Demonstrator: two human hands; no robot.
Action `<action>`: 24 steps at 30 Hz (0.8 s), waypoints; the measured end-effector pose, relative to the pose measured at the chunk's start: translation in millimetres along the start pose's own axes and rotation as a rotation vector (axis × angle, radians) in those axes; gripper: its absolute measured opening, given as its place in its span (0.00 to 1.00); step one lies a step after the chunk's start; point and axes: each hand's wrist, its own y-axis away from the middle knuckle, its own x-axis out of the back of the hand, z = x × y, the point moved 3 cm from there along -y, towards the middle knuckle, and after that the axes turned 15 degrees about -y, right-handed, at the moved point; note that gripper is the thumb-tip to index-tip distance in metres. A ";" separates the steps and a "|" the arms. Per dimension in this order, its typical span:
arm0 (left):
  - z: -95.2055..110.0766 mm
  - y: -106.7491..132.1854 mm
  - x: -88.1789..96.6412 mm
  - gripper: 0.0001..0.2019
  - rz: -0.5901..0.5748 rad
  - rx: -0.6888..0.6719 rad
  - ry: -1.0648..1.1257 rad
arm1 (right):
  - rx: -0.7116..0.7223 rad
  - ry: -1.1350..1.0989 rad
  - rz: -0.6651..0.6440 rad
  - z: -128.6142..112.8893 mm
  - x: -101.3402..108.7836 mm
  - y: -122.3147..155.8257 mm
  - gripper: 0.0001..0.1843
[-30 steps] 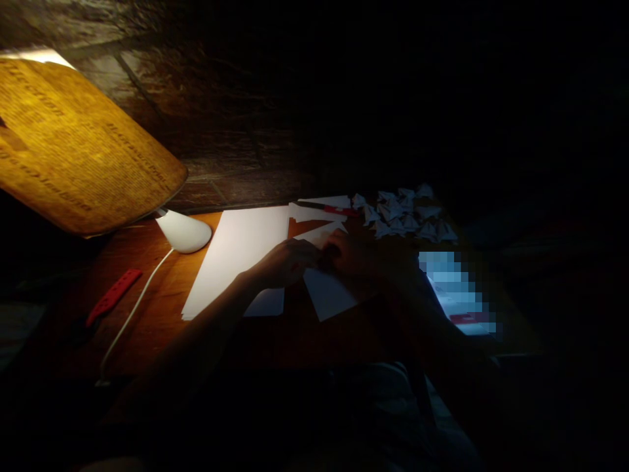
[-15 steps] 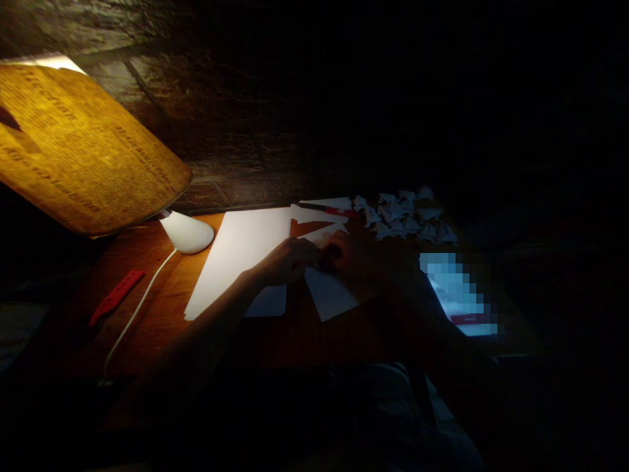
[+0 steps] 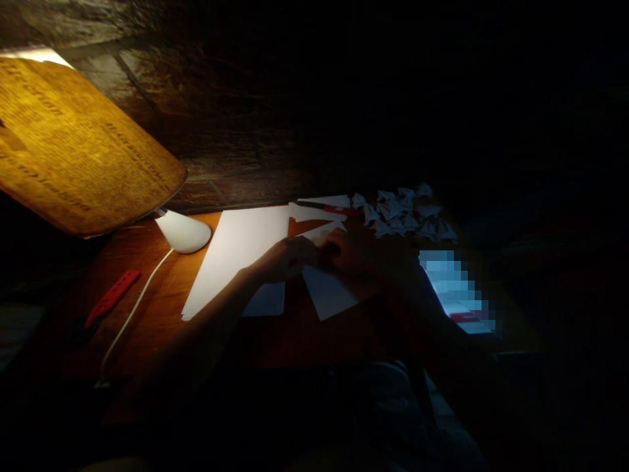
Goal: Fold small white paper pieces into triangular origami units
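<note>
My left hand (image 3: 285,257) and my right hand (image 3: 348,252) meet at the middle of a dim wooden table (image 3: 162,308). Both have their fingers curled together over a small piece of white paper (image 3: 328,294) that lies under them; what exactly they pinch is lost in shadow. A large white sheet (image 3: 236,252) lies just left of my left hand. Behind the hands sit paper offcuts (image 3: 319,213) and a red pen or knife (image 3: 339,210).
A pile of several small folded paper pieces (image 3: 407,216) lies at the back right. A lit phone screen (image 3: 457,292) glows at right. A yellow printed lampshade (image 3: 73,151) with white base (image 3: 184,231) and cord stands at left, near a red strip (image 3: 112,298).
Both hands stay together on the paper with only slight finger movement. The view shifted a little down and back up.
</note>
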 end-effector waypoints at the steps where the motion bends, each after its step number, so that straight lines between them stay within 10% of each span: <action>1: 0.3 -0.2 0.2 0.16 0.005 -0.004 0.007 | 0.004 -0.004 0.000 0.0 0.0 0.1 0.06; 24: 1.6 -4.3 -7.1 0.14 -0.088 -0.001 -0.189 | -0.039 -0.012 -0.001 3.9 -5.2 -2.4 0.07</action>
